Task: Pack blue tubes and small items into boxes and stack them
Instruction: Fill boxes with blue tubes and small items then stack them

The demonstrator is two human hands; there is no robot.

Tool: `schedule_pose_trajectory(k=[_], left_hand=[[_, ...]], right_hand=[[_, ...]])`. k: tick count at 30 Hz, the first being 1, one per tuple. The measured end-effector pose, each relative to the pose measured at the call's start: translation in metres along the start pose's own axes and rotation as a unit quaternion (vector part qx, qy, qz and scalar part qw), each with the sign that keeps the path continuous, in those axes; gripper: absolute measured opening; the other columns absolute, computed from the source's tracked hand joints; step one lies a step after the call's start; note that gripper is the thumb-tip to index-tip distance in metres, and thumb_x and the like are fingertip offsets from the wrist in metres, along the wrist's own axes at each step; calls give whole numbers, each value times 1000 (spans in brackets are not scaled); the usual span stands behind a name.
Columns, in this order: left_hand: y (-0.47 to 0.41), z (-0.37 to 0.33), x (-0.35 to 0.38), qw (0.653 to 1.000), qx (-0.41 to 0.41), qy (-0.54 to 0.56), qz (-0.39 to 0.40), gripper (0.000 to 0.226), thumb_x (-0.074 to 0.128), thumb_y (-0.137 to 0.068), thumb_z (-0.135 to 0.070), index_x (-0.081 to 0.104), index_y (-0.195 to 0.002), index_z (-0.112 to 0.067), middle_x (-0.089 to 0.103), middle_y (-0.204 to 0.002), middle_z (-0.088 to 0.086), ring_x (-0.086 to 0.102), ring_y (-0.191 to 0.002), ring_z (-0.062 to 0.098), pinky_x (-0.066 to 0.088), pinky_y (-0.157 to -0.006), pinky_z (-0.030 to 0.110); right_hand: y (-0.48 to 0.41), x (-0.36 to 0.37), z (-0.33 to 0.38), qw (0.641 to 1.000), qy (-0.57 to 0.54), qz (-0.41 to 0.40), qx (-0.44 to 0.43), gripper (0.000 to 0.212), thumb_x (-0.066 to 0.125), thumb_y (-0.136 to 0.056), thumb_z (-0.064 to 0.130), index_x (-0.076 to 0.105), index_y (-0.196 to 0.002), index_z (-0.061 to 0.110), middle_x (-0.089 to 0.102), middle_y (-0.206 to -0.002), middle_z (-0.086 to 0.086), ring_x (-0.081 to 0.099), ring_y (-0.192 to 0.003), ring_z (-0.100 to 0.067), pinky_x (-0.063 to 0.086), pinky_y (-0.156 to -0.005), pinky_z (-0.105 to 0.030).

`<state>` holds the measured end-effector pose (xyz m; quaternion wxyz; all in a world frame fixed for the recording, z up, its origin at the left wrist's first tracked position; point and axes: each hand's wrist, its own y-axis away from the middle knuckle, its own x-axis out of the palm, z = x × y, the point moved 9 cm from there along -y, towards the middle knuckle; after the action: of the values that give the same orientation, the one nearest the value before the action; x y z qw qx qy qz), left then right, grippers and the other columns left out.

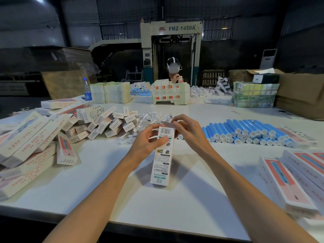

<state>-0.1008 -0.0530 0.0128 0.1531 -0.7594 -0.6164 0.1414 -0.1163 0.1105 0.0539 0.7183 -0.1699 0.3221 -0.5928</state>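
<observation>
A long white printed box (162,160) stands tilted on the white table (157,204) at centre, barcode end up. My left hand (149,139) grips its upper part, thumb across the front. My right hand (187,130) pinches the open top flap. Blue tubes (249,132) lie in a stacked row to the right. Small clear-wrapped items (149,118) are heaped just behind the box. Small white boxes (107,121) pile up to the left of them.
Long packed boxes are stacked at the left (29,142) and at the right edge (298,176). Flat carton stacks (110,92), a water bottle (87,90) and brown cardboard boxes (301,95) line the far side, where another person (173,72) sits.
</observation>
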Motion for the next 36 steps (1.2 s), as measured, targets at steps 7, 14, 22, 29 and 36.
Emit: schedule_pose_trajectory(k=[7, 14, 22, 29, 36], left_hand=[[0, 1, 2, 1000, 0, -4, 13, 43, 80, -95, -12, 63, -134, -17, 77, -121, 7, 75, -114, 26, 61, -90, 32], [2, 3, 3, 1000, -7, 0, 17, 46, 84, -92, -21, 56, -127, -31, 77, -119, 9, 78, -103, 28, 62, -82, 32], [2, 5, 6, 999, -15, -11, 46, 44, 84, -92, -22, 56, -124, -32, 76, -122, 10, 77, -107, 32, 64, -90, 41], [4, 6, 8, 998, -24, -8, 63, 49, 87, -88, -25, 55, -123, -37, 76, -125, 10, 75, -110, 33, 62, -89, 39], [1, 9, 8, 998, -9, -12, 58, 71, 90, -87, -33, 49, -145, -37, 75, -126, 11, 74, -113, 33, 62, -96, 47]], right_hand=[[-2, -2, -2, 997, -54, 11, 49, 11, 68, -101, 18, 73, -97, 9, 72, -89, -10, 59, -75, -15, 47, -68, -27], [0, -3, -15, 987, -92, 3, 133, 14, 74, -92, 9, 81, -103, 16, 77, -91, -9, 62, -82, -15, 50, -77, -35], [-1, -1, -27, 965, -164, 45, 201, 11, 74, -89, 0, 84, -90, 6, 78, -93, -13, 59, -81, -16, 49, -69, -24], [-1, -3, -28, 968, -129, 65, 204, 10, 76, -88, 4, 84, -93, 8, 77, -100, -21, 59, -90, -23, 50, -79, -32], [0, -3, -24, 974, -89, 91, 186, 15, 71, -95, 10, 84, -100, 13, 79, -99, -8, 64, -92, -17, 52, -84, -31]])
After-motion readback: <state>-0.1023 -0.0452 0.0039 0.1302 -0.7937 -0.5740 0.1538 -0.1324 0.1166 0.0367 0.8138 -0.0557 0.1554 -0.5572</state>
